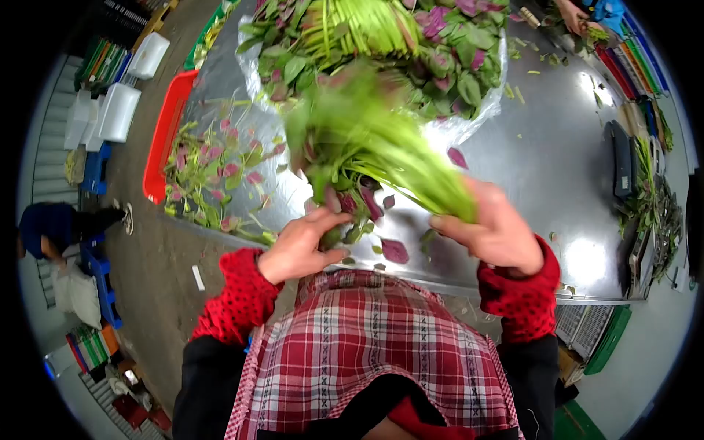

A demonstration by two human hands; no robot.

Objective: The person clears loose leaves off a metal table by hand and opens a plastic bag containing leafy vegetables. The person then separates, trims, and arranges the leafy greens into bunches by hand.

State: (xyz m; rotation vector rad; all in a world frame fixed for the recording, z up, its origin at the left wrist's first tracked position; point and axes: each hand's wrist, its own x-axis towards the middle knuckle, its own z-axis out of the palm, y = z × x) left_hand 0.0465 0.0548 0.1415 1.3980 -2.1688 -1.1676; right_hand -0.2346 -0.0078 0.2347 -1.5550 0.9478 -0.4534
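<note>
My right hand (495, 227) is closed round the stem ends of a bunch of amaranth greens (411, 158). The bunch slants up and left, its leafy end smeared by motion. My left hand (301, 246) is just below that leafy end, thumb apart from the fingers, fingertips against loose purple and green leaves. A purple leaf (394, 251) lies on the metal table (546, 176) between my hands. Beyond them, a big pile of amaranth (359, 29), stems in the middle and leaves around, rests on a clear plastic sheet (493, 99).
Leaf scraps (220, 172) litter the table's left side by a red crate (167, 136). At right are a dark device (622, 158) and more greens (649, 183). Another person's hand (572, 16) works at the far right corner; a person (51, 231) bends at far left.
</note>
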